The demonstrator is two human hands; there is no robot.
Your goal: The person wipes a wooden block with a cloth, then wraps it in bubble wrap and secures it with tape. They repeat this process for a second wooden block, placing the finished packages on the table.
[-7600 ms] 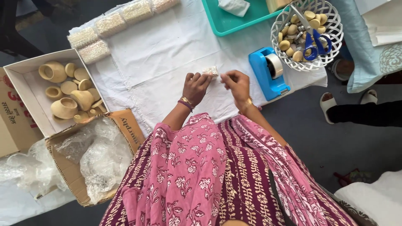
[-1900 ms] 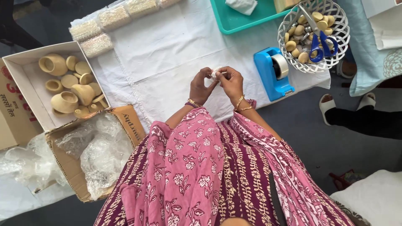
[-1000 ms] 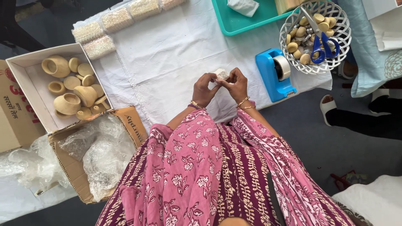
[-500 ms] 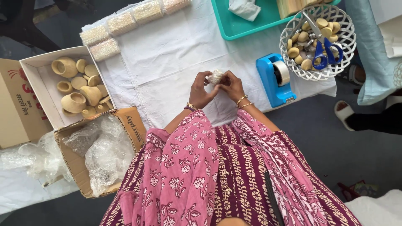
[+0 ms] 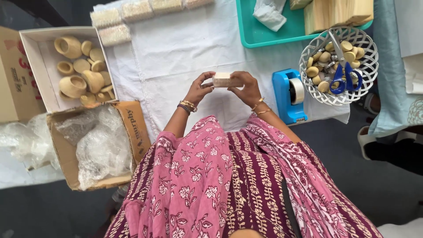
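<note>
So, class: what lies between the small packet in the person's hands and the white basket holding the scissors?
In the head view, the blue tape dispenser stands between the packet and the basket.

A white cloth [image 5: 176, 48] covers the desk [image 5: 328, 110], creased and reaching its near edge. On it, at eleven o'clock, clear packets of pale beads [image 5: 132, 13] lie in a row, one more just below them. At one o'clock a teal tray [image 5: 264, 37] sits at the far edge. At three o'clock stands a blue tape dispenser [image 5: 287, 94], with a white woven basket [image 5: 337, 94] just beside it to the right. At nine o'clock an open white box [image 5: 37, 61] holds small tan clay pots [image 5: 81, 70]. Touching its near side, an open cardboard carton [image 5: 132, 128] is stuffed with clear plastic wrap [image 5: 97, 145].
</note>
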